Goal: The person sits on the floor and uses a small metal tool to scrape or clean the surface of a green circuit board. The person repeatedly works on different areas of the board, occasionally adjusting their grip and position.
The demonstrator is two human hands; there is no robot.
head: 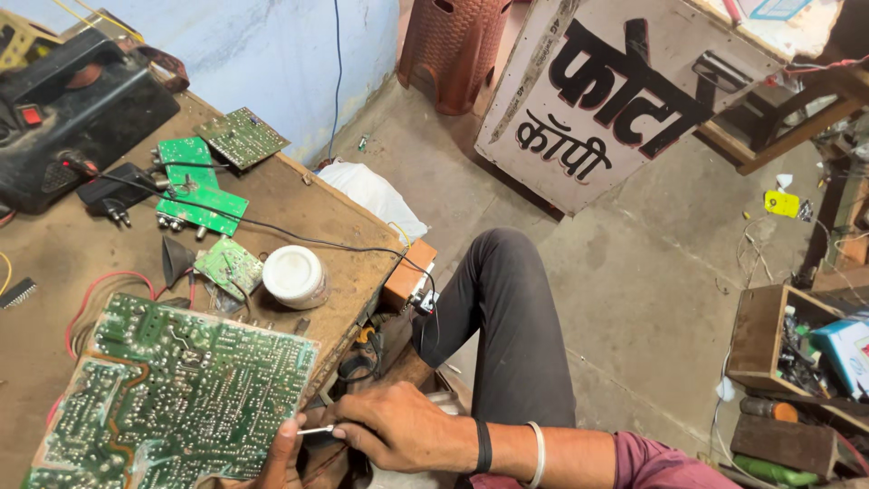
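One large green circuit board (172, 398) lies solder side up at the near edge of the wooden workbench (54, 263), tilted so its lower right corner hangs toward the person's lap. The right hand (398, 426) is closed, pinching a thin metal tool (317, 430) between thumb and fingers, its tip pointing left toward the board's corner. Only the fingertips of the left hand (282, 453) show, just below that corner and touching the board's edge; whether it grips the board I cannot tell. The right wrist carries two bands, one black and one silver. Four smaller green boards sit farther back on the bench: one (243, 136) near the wall, two (195, 186) overlapping beside it, and one small board (228, 265) just left of a single white round jar (294, 274). One black box-shaped device (72, 113) stands at the far left, with a black cable (299, 237) running across the bench to its right edge. On the floor are one white signboard (625, 100) and one brown plastic stool (453, 45).
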